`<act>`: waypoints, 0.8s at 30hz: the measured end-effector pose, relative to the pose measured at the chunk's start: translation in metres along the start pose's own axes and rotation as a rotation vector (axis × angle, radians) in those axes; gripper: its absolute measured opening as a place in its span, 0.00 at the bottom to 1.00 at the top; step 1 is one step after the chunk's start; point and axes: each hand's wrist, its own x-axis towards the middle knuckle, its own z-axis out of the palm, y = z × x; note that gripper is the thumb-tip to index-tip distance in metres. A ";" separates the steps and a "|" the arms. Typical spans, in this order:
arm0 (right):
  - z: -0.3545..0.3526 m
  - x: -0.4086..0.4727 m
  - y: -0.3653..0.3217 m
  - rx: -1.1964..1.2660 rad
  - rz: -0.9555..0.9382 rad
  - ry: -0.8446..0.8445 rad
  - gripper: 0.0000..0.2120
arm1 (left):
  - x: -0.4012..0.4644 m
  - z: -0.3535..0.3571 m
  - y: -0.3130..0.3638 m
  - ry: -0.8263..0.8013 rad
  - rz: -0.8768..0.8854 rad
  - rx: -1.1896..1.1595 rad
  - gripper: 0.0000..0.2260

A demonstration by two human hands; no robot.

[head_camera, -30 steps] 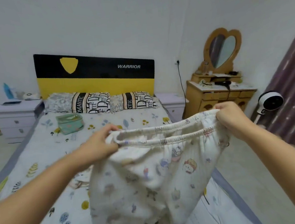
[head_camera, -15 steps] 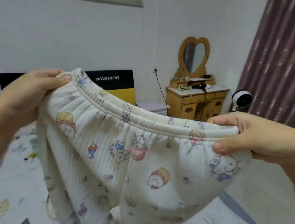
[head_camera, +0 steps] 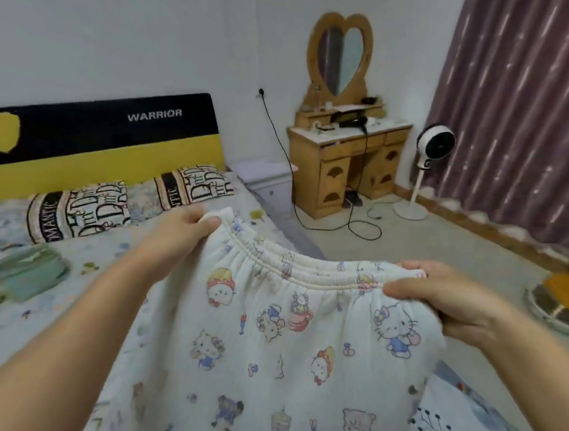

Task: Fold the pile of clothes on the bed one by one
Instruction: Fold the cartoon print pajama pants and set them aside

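Cotton pants [head_camera: 271,354] hang over the bed [head_camera: 44,322], waistband pinched at each end by left hand [head_camera: 175,238] and right hand [head_camera: 455,296]; slack between could sag, skewing the fold.

The pyjama trousers [head_camera: 274,347] are soft, crinkled matt cloth — the dressing table [head_camera: 347,161], upper right of the frame, is varnished wood; the curtain [head_camera: 520,98] faintly shiny fabric.
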 end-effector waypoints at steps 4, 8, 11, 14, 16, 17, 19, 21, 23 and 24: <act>-0.041 0.053 0.077 -0.021 0.137 0.183 0.08 | 0.032 0.086 -0.044 -0.152 -0.064 0.140 0.07; -0.082 0.103 0.141 -0.040 0.245 0.264 0.08 | 0.073 0.166 -0.089 -0.314 -0.114 0.256 0.11; -0.109 0.139 0.185 -0.151 0.286 0.274 0.05 | 0.103 0.227 -0.122 -0.293 -0.151 0.386 0.16; -0.136 0.177 0.227 -0.247 0.275 0.290 0.18 | 0.128 0.283 -0.148 -0.273 -0.188 0.480 0.19; -0.151 0.202 0.254 -0.310 0.249 0.315 0.21 | 0.143 0.314 -0.162 -0.244 -0.197 0.480 0.20; -0.157 0.213 0.266 -0.301 0.239 0.343 0.21 | 0.150 0.330 -0.169 -0.218 -0.201 0.470 0.20; -0.168 0.230 0.293 -0.265 0.221 0.380 0.17 | 0.163 0.358 -0.184 -0.179 -0.223 0.438 0.18; -0.174 0.245 0.318 -0.219 0.226 0.400 0.12 | 0.171 0.383 -0.206 -0.181 -0.243 0.443 0.15; -0.173 0.257 0.349 -0.228 0.308 0.387 0.06 | 0.171 0.404 -0.232 -0.222 -0.296 0.533 0.16; -0.172 0.262 0.366 -0.252 0.382 0.376 0.16 | 0.170 0.412 -0.246 -0.247 -0.333 0.584 0.17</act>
